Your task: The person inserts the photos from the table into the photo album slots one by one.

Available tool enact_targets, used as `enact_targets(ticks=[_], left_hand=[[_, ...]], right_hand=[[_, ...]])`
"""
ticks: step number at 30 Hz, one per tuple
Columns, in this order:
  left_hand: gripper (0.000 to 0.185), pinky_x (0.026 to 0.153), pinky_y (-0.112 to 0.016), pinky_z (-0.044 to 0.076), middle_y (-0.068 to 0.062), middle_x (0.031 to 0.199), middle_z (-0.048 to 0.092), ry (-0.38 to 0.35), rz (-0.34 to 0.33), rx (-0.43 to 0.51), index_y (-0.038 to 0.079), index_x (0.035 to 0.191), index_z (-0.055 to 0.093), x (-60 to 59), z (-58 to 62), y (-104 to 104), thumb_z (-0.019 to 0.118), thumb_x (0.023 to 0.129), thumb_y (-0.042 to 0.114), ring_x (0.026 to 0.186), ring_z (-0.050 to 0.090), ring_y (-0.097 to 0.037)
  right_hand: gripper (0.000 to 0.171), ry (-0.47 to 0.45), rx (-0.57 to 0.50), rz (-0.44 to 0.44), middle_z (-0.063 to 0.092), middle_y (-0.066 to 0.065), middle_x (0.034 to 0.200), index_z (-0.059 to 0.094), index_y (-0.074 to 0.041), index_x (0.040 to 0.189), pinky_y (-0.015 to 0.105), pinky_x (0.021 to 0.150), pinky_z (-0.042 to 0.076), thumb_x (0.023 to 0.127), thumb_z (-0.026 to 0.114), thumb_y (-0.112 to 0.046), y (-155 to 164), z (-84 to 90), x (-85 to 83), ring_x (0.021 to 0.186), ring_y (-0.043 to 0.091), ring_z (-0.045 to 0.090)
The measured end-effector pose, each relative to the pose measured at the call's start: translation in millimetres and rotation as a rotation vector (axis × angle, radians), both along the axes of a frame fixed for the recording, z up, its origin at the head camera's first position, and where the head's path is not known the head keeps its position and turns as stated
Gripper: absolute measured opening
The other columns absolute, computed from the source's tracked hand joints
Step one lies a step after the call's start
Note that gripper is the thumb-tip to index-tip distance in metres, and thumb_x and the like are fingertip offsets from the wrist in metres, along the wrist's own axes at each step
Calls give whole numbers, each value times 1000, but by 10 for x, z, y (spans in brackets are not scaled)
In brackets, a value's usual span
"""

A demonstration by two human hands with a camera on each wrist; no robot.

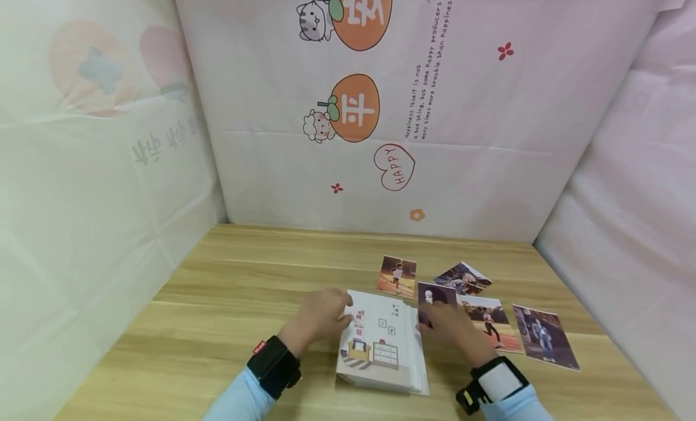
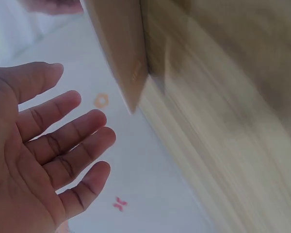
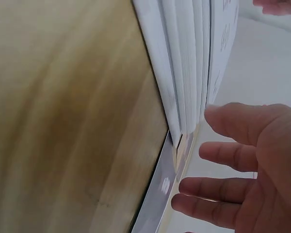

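Lying closed near the front edge of the wooden table [image 1: 228, 288], a white photo album [image 1: 380, 348] with a furniture drawing on its cover is flanked by two hands. The left hand [image 1: 321, 315] is seen at the album's ten o'clock corner, fingers straight and spread in the left wrist view [image 2: 43, 145], nothing gripped. The right hand [image 1: 448, 324] is placed at the album's two o'clock edge, fingers extended and relaxed beside the page block [image 3: 194, 73]; whether they touch it cannot be told. Five loose photos are scattered from twelve to three o'clock of the album: a runner photo [image 1: 397, 276], a tilted photo [image 1: 462, 279], a dark photo [image 1: 437, 295] just beside the right hand's fingertips, another runner photo [image 1: 492, 324], and a street photo [image 1: 545, 336] farthest out.
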State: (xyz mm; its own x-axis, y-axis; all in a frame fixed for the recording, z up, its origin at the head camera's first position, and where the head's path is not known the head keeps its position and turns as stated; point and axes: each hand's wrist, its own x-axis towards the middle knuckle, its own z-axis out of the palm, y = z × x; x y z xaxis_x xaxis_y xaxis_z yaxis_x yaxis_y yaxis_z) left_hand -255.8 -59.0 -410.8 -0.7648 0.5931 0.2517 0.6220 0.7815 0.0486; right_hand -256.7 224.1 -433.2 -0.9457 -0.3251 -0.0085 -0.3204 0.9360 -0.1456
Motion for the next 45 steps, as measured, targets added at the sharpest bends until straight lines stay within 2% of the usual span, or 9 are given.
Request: enact_targets(ticks=[4, 7, 12, 15, 18, 23, 28, 32, 45], left_hand=[[21, 54, -21, 39, 2, 79, 60, 50, -91, -31, 14, 97, 69, 140, -22, 41, 66, 83, 30, 64, 50, -9], [18, 53, -20, 37, 4, 76, 57, 49, -162, -17, 14, 93, 69, 258, -55, 45, 67, 81, 26, 62, 46, -6], [14, 51, -17, 32, 7, 71, 53, 107, -269, 18, 15, 85, 69, 451, -90, 49, 71, 78, 28, 58, 42, -4], [17, 50, -17, 29, 9, 71, 48, 112, -288, 0, 18, 81, 66, 552, -102, 53, 72, 77, 34, 59, 38, -4], [25, 52, -18, 27, 10, 74, 43, 61, -263, -51, 22, 80, 61, 622, -126, 53, 72, 75, 43, 63, 35, -5], [28, 55, -19, 28, 10, 76, 38, 39, -248, -75, 23, 79, 58, 658, -173, 62, 76, 70, 42, 67, 34, -6], [25, 57, -17, 29, 9, 73, 37, 126, -286, -21, 19, 75, 57, 656, -231, 81, 78, 67, 30, 66, 35, -6], [21, 56, -16, 28, 9, 71, 37, 165, -286, 7, 19, 72, 56, 643, -269, 99, 75, 65, 23, 64, 34, -6], [19, 53, -16, 32, 6, 73, 46, 126, -264, -41, 16, 81, 60, 630, -245, 100, 74, 71, 24, 64, 41, -7]], right_hand=[[44, -61, -32, -1, 59, 18, 110, 59, -5, 121, 56, 82, 41, 84, 67, -27, -15, -11, 115, 101, 38, 55], [46, -70, -44, 13, 56, 20, 114, 58, -4, 121, 58, 81, 41, 83, 68, -28, -15, -28, 191, 103, 40, 53], [48, -70, -59, 26, 53, 24, 118, 57, -5, 121, 61, 79, 40, 82, 68, -29, 4, -57, 291, 106, 42, 51], [49, -81, -73, 38, 52, 26, 117, 57, -3, 121, 61, 80, 40, 81, 69, -28, 20, -82, 325, 106, 44, 50], [49, -102, -80, 43, 53, 26, 115, 57, -1, 121, 59, 82, 40, 82, 69, -27, 34, -120, 347, 105, 44, 50], [47, -115, -83, 40, 54, 25, 114, 58, 0, 119, 57, 85, 40, 82, 69, -26, 58, -170, 362, 105, 43, 50], [46, -110, -93, 42, 53, 28, 114, 58, 1, 119, 58, 87, 38, 82, 69, -24, 73, -179, 377, 106, 45, 49], [46, -93, -102, 52, 53, 29, 113, 58, 2, 119, 59, 87, 37, 82, 70, -23, 76, -174, 397, 105, 46, 49], [45, -61, -101, 84, 52, 30, 113, 57, 4, 119, 59, 88, 36, 83, 68, -21, 73, -163, 397, 106, 49, 47]])
